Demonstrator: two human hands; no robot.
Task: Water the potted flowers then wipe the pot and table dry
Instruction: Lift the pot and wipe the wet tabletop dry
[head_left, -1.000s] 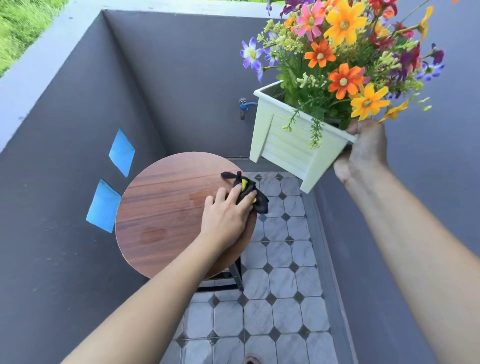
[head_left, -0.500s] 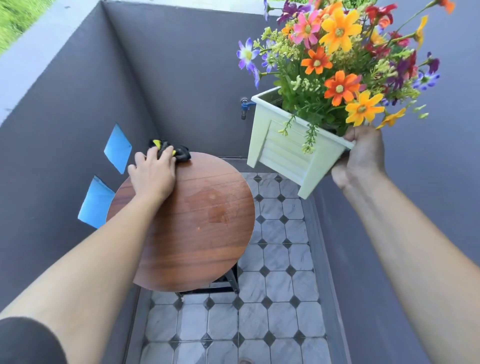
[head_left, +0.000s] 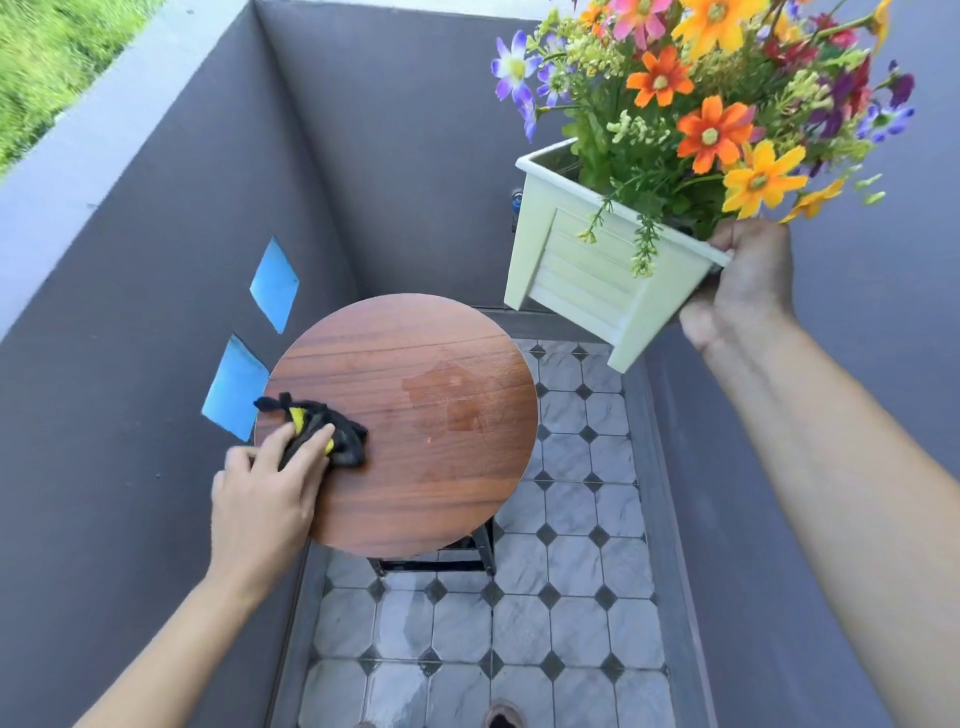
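My right hand (head_left: 740, 288) grips the rim of a pale green square pot (head_left: 587, 270) full of colourful flowers (head_left: 711, 98), holding it tilted in the air to the right of and above the table. The round wooden table (head_left: 415, 467) shows a damp patch (head_left: 457, 400) right of its centre. My left hand (head_left: 265, 493) presses a black and yellow cloth (head_left: 324, 428) onto the table's left edge.
Dark grey walls enclose a narrow space with a grey tiled floor (head_left: 519, 623). Two blue patches (head_left: 244, 343) mark the left wall. A blue tap (head_left: 516, 200) sits on the back wall behind the pot. A shoe tip (head_left: 501, 717) shows at the bottom.
My left hand has drawn the cloth from the table's far left edge toward me along the left side. The pot stays lifted in my right hand.
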